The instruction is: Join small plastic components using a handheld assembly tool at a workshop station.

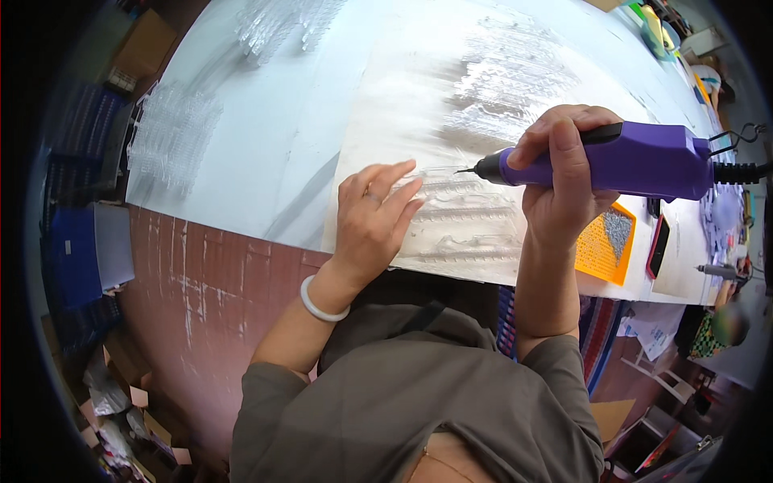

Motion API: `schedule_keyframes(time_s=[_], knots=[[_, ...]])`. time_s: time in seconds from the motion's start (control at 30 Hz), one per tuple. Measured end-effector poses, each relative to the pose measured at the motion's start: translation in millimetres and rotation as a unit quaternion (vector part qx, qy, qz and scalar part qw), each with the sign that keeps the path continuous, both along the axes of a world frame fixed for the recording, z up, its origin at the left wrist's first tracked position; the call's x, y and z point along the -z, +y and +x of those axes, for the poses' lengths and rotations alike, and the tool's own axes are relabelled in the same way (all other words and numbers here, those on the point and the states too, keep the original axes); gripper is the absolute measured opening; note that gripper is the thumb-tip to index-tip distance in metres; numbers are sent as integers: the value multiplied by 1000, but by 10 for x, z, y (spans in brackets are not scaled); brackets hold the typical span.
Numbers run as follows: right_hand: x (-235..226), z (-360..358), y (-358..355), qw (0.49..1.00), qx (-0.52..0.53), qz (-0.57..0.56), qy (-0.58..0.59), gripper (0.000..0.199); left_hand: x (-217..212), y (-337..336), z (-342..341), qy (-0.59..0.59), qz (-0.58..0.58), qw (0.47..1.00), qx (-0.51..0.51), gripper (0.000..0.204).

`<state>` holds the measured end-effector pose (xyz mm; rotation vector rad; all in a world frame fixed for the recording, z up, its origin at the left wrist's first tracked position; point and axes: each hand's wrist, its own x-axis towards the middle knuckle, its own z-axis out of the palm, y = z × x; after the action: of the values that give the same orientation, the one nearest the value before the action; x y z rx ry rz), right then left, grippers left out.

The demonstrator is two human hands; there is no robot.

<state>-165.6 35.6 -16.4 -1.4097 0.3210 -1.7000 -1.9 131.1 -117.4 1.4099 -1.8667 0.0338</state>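
Observation:
My right hand [568,161] is wrapped round a purple and black corded electric screwdriver [652,161]. It lies nearly level, its thin dark bit pointing left. Just left of the bit's tip is my left hand [374,209], with its fingers apart and slightly bent over the work sheet. Its fingertips are close to a clear plastic strip [439,173]; whether they touch it I cannot tell. Several more clear toothed strips [475,248] lie in rows between my arms. An orange tray [581,259] of small silvery metal parts [617,233], perhaps screws, sits beside my right forearm.
Heaps of clear strips lie at the far middle [515,76], the left edge [173,137] and the far left [282,24]. A red-edged dark object [659,245] lies right of the tray. A co-worker [729,326] is at the far right. Blue bins [76,258] stand left.

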Motion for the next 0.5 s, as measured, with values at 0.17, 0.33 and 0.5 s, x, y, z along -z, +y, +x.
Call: schedule_keyframes(time_s=[0.17, 0.33, 0.5], knots=[[-33, 219, 45, 997, -60, 39, -29, 13, -86, -186, 3, 109, 30, 994, -13, 27], [-21, 288, 65, 997, -68, 45, -4, 14, 10, -221, -5, 144, 26, 989, -13, 20], [-5, 310, 89, 995, -78, 66, -1, 15, 57, -216, -16, 188, 30, 981, -23, 14]])
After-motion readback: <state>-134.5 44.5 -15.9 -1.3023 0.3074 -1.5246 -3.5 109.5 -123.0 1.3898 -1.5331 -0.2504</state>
